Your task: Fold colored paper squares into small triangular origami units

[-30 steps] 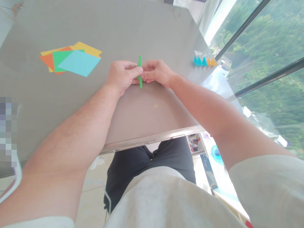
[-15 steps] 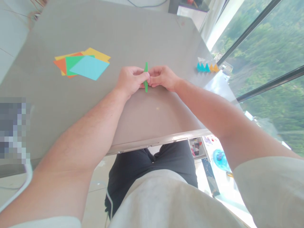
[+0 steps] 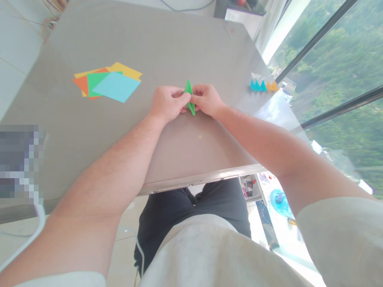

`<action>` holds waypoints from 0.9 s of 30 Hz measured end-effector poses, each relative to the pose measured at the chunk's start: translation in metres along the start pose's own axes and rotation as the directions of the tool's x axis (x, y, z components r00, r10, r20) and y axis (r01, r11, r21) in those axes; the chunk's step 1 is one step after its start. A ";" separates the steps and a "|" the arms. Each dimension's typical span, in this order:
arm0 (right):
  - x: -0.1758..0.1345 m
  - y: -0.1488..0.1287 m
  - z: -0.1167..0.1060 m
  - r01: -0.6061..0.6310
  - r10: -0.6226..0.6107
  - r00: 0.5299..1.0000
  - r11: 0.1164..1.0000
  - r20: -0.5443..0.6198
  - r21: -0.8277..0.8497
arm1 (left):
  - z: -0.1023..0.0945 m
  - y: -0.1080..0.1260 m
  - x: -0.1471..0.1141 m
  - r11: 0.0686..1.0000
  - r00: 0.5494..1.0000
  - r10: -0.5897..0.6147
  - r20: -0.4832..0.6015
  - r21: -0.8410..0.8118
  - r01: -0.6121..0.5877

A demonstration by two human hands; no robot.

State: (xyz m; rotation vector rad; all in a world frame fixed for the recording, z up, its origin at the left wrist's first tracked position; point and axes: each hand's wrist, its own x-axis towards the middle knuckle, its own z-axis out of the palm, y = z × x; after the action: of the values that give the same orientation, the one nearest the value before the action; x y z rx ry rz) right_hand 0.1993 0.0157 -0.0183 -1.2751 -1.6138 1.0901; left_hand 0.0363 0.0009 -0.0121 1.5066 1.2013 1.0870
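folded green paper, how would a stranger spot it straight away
On the grey table, the left hand and right hand are close together. Both hold the folded green paper, pointed at both ends; the green sheet to the left lies flat.

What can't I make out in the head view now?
Head view:
Green folded paper: middle hidden by left hand and right hand.
Green sheet: partly hidden under the blue sheet.
Blue pieces and orange pieces: creases too small.
Grey object: pixelated, cut by left edge.
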 end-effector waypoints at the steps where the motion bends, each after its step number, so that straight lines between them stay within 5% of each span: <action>1: 0.001 0.000 0.002 0.017 -0.018 1.000 0.999 -0.025 -0.043 | 0.000 0.000 0.000 1.000 1.000 0.005 -0.002 -0.004 -0.005; 8: 0.009 -0.010 0.011 0.067 -0.082 0.995 0.974 -0.060 -0.216 | 0.001 0.001 0.003 0.996 0.999 -0.024 -0.034 -0.086 0.021; 27: 0.021 -0.011 0.010 0.085 -0.108 0.989 0.973 -0.099 -0.213 | 0.001 0.000 0.008 0.972 0.999 0.040 -0.036 -0.232 -0.047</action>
State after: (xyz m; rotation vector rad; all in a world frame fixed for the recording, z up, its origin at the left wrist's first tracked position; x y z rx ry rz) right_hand 0.1827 0.0331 -0.0101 -1.3509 -1.7210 0.7930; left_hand 0.0383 0.0086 -0.0111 1.3441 1.0261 1.2397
